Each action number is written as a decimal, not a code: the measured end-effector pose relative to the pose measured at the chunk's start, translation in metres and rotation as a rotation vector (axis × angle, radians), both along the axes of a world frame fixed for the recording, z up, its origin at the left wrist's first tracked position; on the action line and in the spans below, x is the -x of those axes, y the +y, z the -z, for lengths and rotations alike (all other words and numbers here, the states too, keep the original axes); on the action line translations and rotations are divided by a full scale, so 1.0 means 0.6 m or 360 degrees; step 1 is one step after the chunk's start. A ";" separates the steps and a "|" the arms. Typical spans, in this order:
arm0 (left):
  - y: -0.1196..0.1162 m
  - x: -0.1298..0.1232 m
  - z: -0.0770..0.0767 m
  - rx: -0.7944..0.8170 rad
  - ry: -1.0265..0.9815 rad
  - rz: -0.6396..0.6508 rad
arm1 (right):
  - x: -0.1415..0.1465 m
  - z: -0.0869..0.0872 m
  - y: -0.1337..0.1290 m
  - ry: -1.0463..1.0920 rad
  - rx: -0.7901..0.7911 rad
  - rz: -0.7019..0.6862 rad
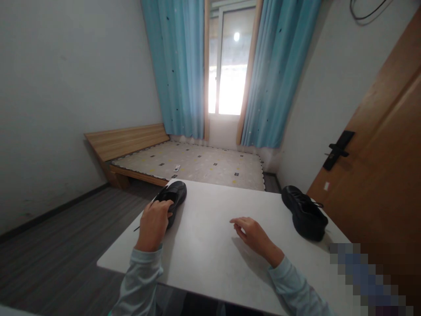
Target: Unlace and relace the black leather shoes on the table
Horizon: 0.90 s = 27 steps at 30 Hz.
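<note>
At the left side of the white table (pixel 204 245), my left hand (pixel 154 224) is closed on a black shoe (pixel 179 193), its fingers curled at the shoe's opening. The shoe's toe points away from me, and a lace end sticks out beside my wrist. My right hand (pixel 250 232) hovers over or rests lightly on the middle of the table; which of these I cannot tell. It holds nothing, with thumb and fingers slightly apart. A second black shoe (pixel 305 215) with laces stands near the table's right edge, apart from my right hand.
Behind the table is a bed (pixel 210 164) with a patterned mattress and a small white remote-like object (pixel 176 168) on it. A wooden door (pixel 371 153) with a black handle (pixel 338 150) borders the right. Blue curtains (pixel 180 70) flank the window. A pixelated patch covers the lower right.
</note>
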<state>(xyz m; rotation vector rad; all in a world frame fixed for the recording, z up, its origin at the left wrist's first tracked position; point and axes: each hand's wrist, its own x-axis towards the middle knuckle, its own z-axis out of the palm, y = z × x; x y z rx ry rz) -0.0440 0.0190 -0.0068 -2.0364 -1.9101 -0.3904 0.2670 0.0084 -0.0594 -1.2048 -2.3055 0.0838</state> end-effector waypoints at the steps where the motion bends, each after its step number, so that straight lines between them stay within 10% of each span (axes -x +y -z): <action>1: -0.001 -0.003 -0.001 -0.0027 -0.0034 0.0026 | 0.000 0.000 0.000 0.0000 -0.0001 0.0011; 14: -0.051 -0.157 -0.016 -0.0325 -0.0446 0.0427 | -0.005 -0.016 0.002 0.0522 0.0018 0.0326; 27: -0.111 -0.301 0.023 -0.0285 -0.0608 0.0810 | -0.026 -0.032 0.017 0.1080 0.0108 0.0701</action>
